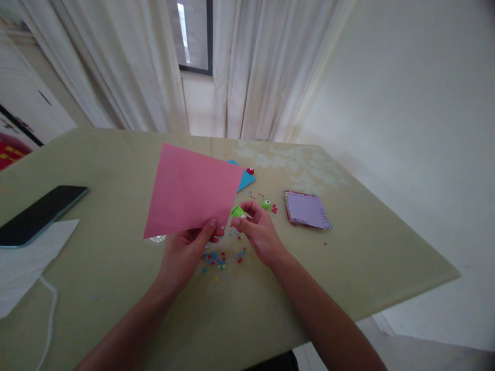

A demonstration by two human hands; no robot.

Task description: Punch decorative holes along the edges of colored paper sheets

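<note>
My left hand (189,247) pinches the lower edge of a pink paper sheet (191,190) and holds it up above the table. My right hand (257,229) is closed around a small green punch (237,211), right at the sheet's lower right corner. Several tiny coloured paper bits (220,257) lie scattered on the table under both hands. A second small green punch (266,204) sits on the table just beyond my right hand.
A stack of coloured paper squares (307,209) lies to the right. A blue sheet (245,179) and a red punch (250,170) lie behind the pink one. A dark phone (38,214), white paper (27,257) and a white cable (50,309) are at the left of the olive table (348,268).
</note>
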